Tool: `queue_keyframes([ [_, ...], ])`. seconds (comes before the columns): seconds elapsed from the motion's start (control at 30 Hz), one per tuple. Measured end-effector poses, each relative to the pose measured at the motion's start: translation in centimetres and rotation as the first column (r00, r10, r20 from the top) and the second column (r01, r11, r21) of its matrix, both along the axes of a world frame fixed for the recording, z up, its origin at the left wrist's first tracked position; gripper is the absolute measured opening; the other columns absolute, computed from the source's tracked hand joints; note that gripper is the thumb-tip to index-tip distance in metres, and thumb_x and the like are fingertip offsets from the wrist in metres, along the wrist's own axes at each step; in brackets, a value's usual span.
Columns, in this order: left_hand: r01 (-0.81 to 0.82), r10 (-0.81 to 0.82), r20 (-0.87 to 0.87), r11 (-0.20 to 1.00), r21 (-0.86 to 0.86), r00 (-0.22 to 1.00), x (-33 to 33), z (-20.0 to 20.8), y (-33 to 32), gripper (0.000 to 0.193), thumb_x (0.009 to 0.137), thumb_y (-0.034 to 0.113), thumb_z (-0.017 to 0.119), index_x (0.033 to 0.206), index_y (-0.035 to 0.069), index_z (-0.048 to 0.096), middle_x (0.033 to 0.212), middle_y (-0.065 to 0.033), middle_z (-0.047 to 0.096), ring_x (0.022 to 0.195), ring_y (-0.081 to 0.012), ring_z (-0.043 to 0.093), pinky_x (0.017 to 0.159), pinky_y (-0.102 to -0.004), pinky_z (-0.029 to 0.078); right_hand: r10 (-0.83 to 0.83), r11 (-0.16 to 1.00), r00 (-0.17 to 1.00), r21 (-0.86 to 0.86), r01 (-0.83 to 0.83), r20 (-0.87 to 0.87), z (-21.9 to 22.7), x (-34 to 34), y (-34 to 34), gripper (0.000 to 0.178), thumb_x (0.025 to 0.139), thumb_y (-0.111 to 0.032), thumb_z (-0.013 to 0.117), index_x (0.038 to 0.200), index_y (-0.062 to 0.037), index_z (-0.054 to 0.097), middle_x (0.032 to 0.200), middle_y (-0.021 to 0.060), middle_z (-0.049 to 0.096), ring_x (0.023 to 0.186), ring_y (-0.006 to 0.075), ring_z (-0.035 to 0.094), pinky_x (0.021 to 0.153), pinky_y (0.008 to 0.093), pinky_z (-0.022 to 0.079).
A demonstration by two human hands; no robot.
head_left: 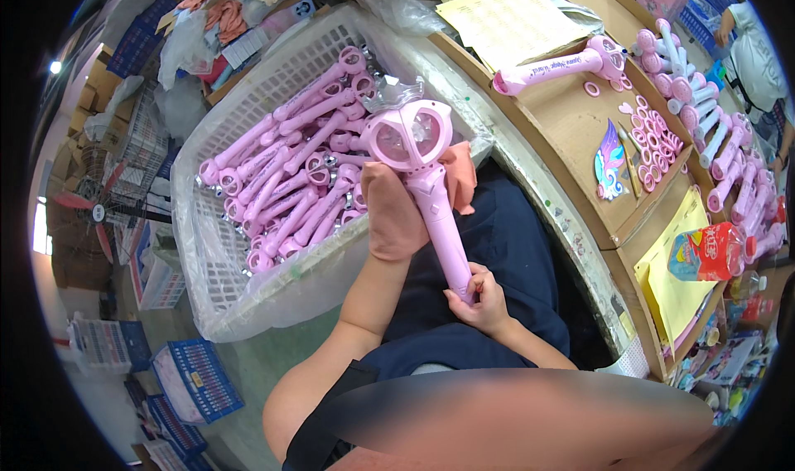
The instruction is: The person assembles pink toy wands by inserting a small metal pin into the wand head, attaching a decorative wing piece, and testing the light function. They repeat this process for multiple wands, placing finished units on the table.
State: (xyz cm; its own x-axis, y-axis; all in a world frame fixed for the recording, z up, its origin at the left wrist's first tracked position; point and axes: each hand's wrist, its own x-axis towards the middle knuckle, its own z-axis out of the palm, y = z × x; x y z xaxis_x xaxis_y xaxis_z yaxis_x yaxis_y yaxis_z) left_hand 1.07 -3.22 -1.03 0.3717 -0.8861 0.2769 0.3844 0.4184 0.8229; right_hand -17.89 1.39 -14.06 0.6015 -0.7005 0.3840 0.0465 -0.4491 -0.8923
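A pink toy wand (439,214) is held slanted over my lap, its round windowed head with a clear crown pointing up and away. My left hand (394,212) is wrapped in a salmon-coloured cloth (460,179) and grips the wand from behind, just below its head. The cloth shows on both sides of the neck and hides the fingers. Around the lower end of the handle, my right hand (484,304) is closed, thumb and fingers on the pink plastic.
On the left a white plastic basket (192,247), lined with clear film, holds many pink wands (290,152). To the right, a cardboard tray (546,111) carries another wand (563,67), pink rings (654,140) and yellow paper (513,25). A red-labelled bottle (704,251) lies beyond. A person (758,53) stands far right.
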Motion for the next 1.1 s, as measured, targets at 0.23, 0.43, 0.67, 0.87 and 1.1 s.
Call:
queue_keyframes([
  [0.23,0.108,-0.108,0.260,0.994,0.014,0.960,-1.3,-0.5,1.5,0.029,0.085,0.023,0.049,0.069,-0.001,0.054,0.068,-0.0127,0.059,0.054,-0.0176,0.050,0.052,-0.0280,0.041,-0.024,1.000,0.999,-0.003,0.024,-0.026,0.6,0.0,0.0,0.052,0.073,-0.016,0.085,0.091,-0.0051,0.038,0.108,0.0244,0.064,0.067,0.0325,0.065,0.056,0.0337,0.052],
  [0.43,0.073,-0.078,0.023,0.982,0.173,0.997,-2.3,-0.6,3.4,0.022,0.080,0.015,0.048,0.066,0.000,0.056,0.061,-0.0114,0.057,0.053,-0.0161,0.050,0.050,-0.0271,0.039,0.001,1.000,0.999,0.029,0.000,-0.032,0.3,-0.4,0.2,0.050,0.074,-0.017,0.085,0.088,-0.0049,0.038,0.110,0.0250,0.064,0.069,0.0317,0.065,0.057,0.0337,0.052],
  [0.67,0.193,-0.199,0.091,0.979,0.072,0.976,-1.2,0.8,1.8,0.069,0.081,0.067,0.046,0.067,0.000,0.054,0.060,-0.0092,0.053,0.049,-0.0166,0.051,0.044,-0.0261,0.041,0.065,0.996,0.997,0.060,-0.063,-0.035,0.9,-0.9,0.3,0.050,0.075,-0.019,0.085,0.092,-0.0044,0.041,0.113,0.0235,0.065,0.070,0.0312,0.067,0.058,0.0337,0.054],
  [0.87,-0.077,0.132,-0.257,0.974,0.213,0.957,1.0,0.7,2.4,0.103,0.066,0.097,0.040,0.099,0.001,0.054,0.066,-0.0088,0.053,0.047,-0.0227,0.054,0.037,-0.0341,0.051,-0.224,0.935,0.966,-0.308,0.176,-0.128,6.7,-4.1,-5.0,0.021,0.074,-0.008,0.072,0.084,-0.0068,0.055,0.105,0.0157,0.068,0.090,0.0329,0.066,0.078,0.0413,0.053],
  [1.1,0.095,-0.070,-0.091,0.946,0.309,0.993,0.6,2.0,2.2,0.068,0.090,0.062,0.039,0.091,-0.004,0.055,0.058,-0.0196,0.054,0.035,-0.0290,0.048,0.034,-0.0408,0.047,-0.810,0.565,0.415,-0.741,0.363,-0.415,10.0,-11.4,-18.3,0.022,0.089,-0.024,0.067,0.086,-0.0033,0.059,0.086,0.0152,0.060,0.086,0.0344,0.056,0.083,0.0459,0.042],
])
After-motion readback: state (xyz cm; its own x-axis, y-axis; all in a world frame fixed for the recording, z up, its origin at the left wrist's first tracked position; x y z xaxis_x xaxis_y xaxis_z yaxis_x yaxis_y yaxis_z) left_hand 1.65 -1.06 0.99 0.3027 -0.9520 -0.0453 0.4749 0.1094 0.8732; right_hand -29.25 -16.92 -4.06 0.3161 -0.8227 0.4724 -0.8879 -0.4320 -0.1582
